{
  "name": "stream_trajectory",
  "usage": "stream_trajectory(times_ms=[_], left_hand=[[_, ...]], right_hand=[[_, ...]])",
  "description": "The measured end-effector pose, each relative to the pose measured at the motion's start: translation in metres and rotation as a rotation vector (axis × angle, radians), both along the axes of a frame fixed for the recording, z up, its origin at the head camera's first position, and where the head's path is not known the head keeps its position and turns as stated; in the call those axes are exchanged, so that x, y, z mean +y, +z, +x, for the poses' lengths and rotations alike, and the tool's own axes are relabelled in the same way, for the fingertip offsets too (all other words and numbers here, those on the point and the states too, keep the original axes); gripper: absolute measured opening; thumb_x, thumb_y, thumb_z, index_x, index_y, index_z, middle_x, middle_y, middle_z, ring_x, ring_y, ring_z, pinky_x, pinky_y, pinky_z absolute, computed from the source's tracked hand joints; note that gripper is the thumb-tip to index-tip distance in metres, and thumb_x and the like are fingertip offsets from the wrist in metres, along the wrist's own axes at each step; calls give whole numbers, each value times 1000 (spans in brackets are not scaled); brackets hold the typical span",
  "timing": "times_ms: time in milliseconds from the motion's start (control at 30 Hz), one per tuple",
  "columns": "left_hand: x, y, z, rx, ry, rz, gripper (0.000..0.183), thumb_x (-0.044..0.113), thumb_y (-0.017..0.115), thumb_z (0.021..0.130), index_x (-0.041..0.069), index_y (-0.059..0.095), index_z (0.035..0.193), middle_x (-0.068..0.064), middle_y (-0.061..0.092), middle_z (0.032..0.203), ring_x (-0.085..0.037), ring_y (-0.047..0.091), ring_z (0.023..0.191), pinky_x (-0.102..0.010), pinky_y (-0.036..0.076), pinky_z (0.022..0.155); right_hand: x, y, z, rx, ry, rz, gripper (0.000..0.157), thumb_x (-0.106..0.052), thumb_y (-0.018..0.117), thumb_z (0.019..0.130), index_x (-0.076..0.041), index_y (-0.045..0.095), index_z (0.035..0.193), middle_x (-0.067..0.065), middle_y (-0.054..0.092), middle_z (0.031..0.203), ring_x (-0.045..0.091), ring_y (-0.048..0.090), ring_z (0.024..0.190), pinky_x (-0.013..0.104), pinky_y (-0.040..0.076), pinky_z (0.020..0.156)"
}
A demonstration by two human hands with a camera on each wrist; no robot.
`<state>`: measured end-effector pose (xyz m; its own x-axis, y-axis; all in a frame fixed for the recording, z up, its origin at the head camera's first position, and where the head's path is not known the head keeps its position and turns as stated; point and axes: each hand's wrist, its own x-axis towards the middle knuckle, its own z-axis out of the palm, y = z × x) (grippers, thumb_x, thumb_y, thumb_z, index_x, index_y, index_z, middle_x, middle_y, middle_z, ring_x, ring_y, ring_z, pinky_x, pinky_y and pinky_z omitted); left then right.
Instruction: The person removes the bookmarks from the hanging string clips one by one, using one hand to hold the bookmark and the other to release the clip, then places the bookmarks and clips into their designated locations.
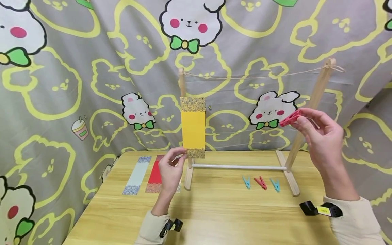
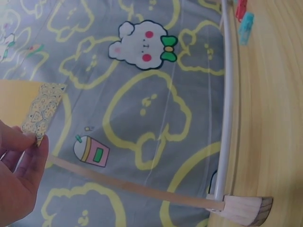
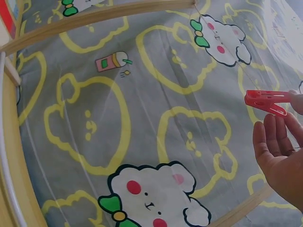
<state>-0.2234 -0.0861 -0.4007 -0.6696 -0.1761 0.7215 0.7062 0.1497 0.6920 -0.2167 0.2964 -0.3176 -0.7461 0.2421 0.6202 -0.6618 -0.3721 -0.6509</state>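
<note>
My left hand [image 1: 171,166] pinches a yellow paper strip [image 1: 193,129] by its lower left edge. The strip stands upright in front of the left post, its top below the string [image 1: 245,78], with a patterned band at each end. Out to the right, my right hand [image 1: 324,139] holds a red clothespin [image 1: 290,118] between thumb and fingers, its tip pointing left, near the right post. In the right wrist view the same clothespin [image 3: 266,99] shows its handles between thumb and fingertips.
A wooden frame with a right post [image 1: 312,98] and white bottom bar [image 1: 239,167] stands on the table [image 1: 220,211]. Blue clothespins [image 1: 275,184] and a red one [image 1: 260,182] lie before it. A pale strip [image 1: 136,175] and a red strip [image 1: 155,173] lie left. Behind hangs a patterned curtain [image 1: 232,102].
</note>
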Motion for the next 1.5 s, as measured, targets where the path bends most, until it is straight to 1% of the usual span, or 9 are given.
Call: stream_trajectory(times_ms=[100, 267, 433, 733, 933, 1100, 1167, 1333, 1500], left_hand=[[-4, -7, -4, -23, 5, 7, 20, -23, 70, 83, -12, 71, 99, -27, 72, 95, -31, 72, 89, -27, 61, 78], [-14, -19, -12, -29, 2, 15, 21, -20, 72, 84, -8, 73, 102, -25, 73, 98, -21, 73, 91, -26, 61, 79], [-25, -18, -10, -38, -3, 32, 20, -16, 72, 86, -5, 74, 103, -23, 72, 100, -12, 72, 93, -23, 60, 80], [-39, -19, -3, -53, 16, 31, 21, -16, 73, 85, -3, 75, 103, -22, 73, 97, -20, 73, 90, -21, 59, 79], [-44, -23, -1, -52, 15, 45, 21, -18, 72, 85, -5, 74, 101, -25, 72, 96, -13, 73, 88, -22, 60, 80], [-53, -22, -2, -53, 13, 55, 20, -19, 72, 85, -8, 73, 101, -27, 72, 96, -13, 74, 87, -23, 60, 80], [-56, -21, -2, -44, 16, 52, 20, -20, 71, 84, -10, 72, 101, -29, 71, 96, -12, 73, 87, -22, 60, 80], [-62, -19, -1, -34, 34, 60, 20, -21, 70, 85, -10, 72, 102, -31, 70, 96, -11, 73, 87, -20, 59, 81], [-67, -20, 2, -47, 40, 91, 19, -18, 70, 86, -10, 72, 102, -30, 70, 97, -13, 73, 89, -25, 60, 83]], right_hand=[[0, -5, 2, 1, 14, -5, 33, 17, 59, 94, 25, 53, 125, 22, 62, 113, 26, 69, 96, 35, 57, 91], [-1, -11, 7, 20, 21, -37, 31, 20, 57, 93, 26, 53, 123, 23, 64, 111, 26, 69, 98, 36, 56, 93], [-6, -18, 10, 4, -6, -18, 32, 18, 58, 94, 25, 54, 125, 22, 64, 114, 25, 68, 101, 34, 55, 95], [-15, -32, 10, 19, 51, -98, 31, 20, 52, 95, 24, 53, 126, 23, 63, 112, 27, 67, 102, 34, 56, 96], [-20, -43, 14, 19, 67, -153, 32, 23, 51, 95, 25, 52, 126, 24, 63, 110, 28, 67, 100, 34, 57, 94], [-24, -50, 19, 21, 59, -213, 32, 23, 51, 94, 26, 52, 126, 24, 64, 108, 29, 68, 98, 35, 58, 94], [-26, -52, 21, 9, 27, -212, 32, 22, 52, 94, 26, 51, 126, 23, 64, 108, 29, 68, 97, 35, 58, 93], [-29, -58, 23, -3, 10, -237, 33, 21, 51, 95, 26, 51, 128, 22, 63, 110, 28, 68, 98, 34, 58, 94], [-32, -62, 24, 10, 79, -304, 32, 24, 50, 95, 24, 53, 127, 25, 63, 110, 30, 68, 98, 37, 58, 94]])
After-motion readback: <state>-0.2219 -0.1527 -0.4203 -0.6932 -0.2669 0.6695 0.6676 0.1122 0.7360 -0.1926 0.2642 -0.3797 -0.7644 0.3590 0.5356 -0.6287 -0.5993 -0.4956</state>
